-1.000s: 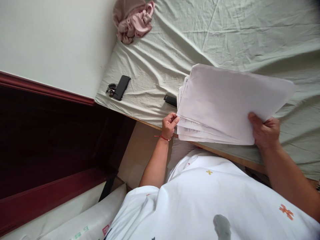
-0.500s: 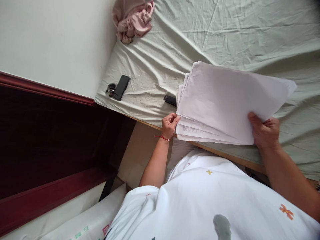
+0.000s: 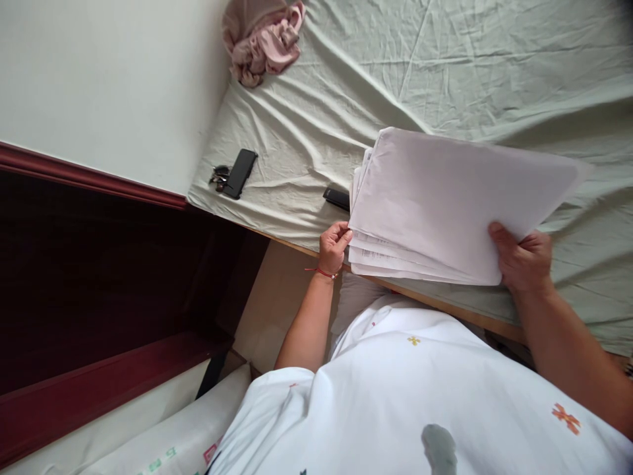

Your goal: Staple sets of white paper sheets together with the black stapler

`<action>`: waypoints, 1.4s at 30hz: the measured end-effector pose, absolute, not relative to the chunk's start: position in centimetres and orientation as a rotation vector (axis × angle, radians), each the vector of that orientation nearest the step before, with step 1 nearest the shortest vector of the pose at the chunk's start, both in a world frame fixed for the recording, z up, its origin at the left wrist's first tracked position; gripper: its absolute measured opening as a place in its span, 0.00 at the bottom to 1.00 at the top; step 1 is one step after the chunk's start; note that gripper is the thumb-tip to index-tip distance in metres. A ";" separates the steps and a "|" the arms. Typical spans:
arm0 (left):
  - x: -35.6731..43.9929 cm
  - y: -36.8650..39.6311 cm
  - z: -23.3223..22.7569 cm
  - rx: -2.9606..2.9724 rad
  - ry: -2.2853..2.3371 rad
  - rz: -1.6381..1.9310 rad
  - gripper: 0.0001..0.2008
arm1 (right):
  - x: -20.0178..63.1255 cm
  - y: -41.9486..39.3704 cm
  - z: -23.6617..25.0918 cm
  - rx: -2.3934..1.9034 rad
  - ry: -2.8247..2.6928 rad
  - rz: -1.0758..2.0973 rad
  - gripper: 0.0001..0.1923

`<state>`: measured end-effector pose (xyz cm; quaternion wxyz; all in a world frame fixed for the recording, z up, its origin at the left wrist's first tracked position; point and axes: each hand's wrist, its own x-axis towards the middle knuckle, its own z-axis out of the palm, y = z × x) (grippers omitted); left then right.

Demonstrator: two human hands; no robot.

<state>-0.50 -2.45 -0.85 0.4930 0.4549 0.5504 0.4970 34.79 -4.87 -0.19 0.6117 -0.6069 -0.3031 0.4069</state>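
Note:
A stack of white paper sheets (image 3: 445,204) is held over the near edge of a bed covered by a pale green sheet (image 3: 395,79). My left hand (image 3: 333,247), with a red thread at the wrist, pinches the stack's lower left corner. My right hand (image 3: 521,257) grips the stack's near right edge, thumb on top. The top sheet shows a blank side; printed lines show on the lower sheets' edges at the left.
A black phone (image 3: 241,173) with a small dark item beside it lies near the bed's left corner. Another small black object (image 3: 336,197) lies just left of the papers. Crumpled pink cloth (image 3: 262,39) sits at the bed's far corner. Dark red wooden furniture (image 3: 99,264) stands left.
The top sheets lifted slightly half a second ago and have now settled flatter. Both hands stay in nearly the same places on the stack.

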 end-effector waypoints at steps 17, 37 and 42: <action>-0.6 -2.6 -1.0 1.161 1.362 1.215 0.22 | 35.2 -5.2 -1.0 -1.448 -0.719 0.981 0.20; -0.2 -2.4 -1.0 1.229 1.484 1.229 0.19 | 35.2 -5.3 -0.4 -1.490 -0.751 1.017 0.20; -0.3 -2.4 -0.9 1.193 1.368 1.207 0.16 | 35.4 -5.3 -0.4 -1.476 -0.764 1.022 0.19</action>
